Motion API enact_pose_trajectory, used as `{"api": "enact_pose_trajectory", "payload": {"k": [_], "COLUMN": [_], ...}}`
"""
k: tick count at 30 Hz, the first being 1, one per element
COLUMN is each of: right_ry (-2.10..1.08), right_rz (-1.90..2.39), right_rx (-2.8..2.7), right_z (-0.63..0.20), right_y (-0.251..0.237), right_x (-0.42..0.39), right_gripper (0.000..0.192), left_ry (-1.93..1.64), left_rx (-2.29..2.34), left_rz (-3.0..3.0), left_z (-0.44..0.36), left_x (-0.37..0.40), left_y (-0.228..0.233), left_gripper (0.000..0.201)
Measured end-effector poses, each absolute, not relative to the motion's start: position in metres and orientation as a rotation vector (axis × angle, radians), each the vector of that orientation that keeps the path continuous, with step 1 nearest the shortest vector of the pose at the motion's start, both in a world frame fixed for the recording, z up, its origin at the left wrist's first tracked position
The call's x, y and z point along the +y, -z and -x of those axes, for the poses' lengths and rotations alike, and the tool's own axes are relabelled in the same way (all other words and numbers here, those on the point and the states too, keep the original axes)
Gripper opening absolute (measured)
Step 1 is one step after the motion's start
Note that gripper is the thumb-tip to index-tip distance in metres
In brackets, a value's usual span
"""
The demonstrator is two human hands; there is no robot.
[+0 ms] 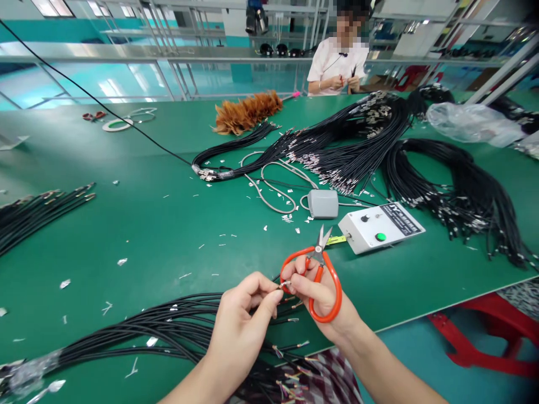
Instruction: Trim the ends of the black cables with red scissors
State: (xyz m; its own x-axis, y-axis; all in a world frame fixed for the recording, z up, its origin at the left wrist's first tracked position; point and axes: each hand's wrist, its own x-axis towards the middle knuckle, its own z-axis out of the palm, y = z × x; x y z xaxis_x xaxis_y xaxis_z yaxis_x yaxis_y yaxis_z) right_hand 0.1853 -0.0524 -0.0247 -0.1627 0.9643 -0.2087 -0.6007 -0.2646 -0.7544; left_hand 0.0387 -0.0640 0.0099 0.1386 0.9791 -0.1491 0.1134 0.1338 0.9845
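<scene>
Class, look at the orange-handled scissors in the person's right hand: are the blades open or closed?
Closed, or nearly so. The scissors in the right hand show both blades meeting in one point, with no visible gap between them.

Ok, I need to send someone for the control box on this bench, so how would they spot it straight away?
Start at the green table and look just beyond the right hand holding the orange scissors. There lies the white control box, flat, beside a small grey pedal. Its green button, black knob and dark label set it apart from the black cable bundles around it.
</scene>
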Motion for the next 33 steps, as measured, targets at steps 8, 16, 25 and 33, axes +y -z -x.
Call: {"api": "enact_pose_trajectory", "payload": {"k": [8, 16, 25, 33], "right_ry": [-1.824, -1.937, -1.732, -1.861], "right_rz": [0.784, 0.755, 0.786, 0.759], "right_rx": [-0.564, -0.385, -0.615, -0.394], "right_z": [-0.188, -0.183, -0.187, -0.185], "right_y": [0.025, 0.034, 0.024, 0.021], "right_x": [-0.048, -0.054, -0.051, -0.054], "right_gripper": [0.024, 0.026, 0.023, 0.025], "left_ry": [-0.851, -0.755, -0.803, -0.878], "left_rx": [1.168, 1.052, 1.092, 1.131], "left_rz": [-1.101, -0.912, -0.944, -1.020], "left_z": [-0.035, -0.031, -0.032, -0.034], "left_x": [-0.068, -0.062, -0.060, -0.062], "left_y": [-0.006, -0.003, -0.008, -0.006], "left_gripper": [0.028, 0.038, 0.035, 0.026]}}
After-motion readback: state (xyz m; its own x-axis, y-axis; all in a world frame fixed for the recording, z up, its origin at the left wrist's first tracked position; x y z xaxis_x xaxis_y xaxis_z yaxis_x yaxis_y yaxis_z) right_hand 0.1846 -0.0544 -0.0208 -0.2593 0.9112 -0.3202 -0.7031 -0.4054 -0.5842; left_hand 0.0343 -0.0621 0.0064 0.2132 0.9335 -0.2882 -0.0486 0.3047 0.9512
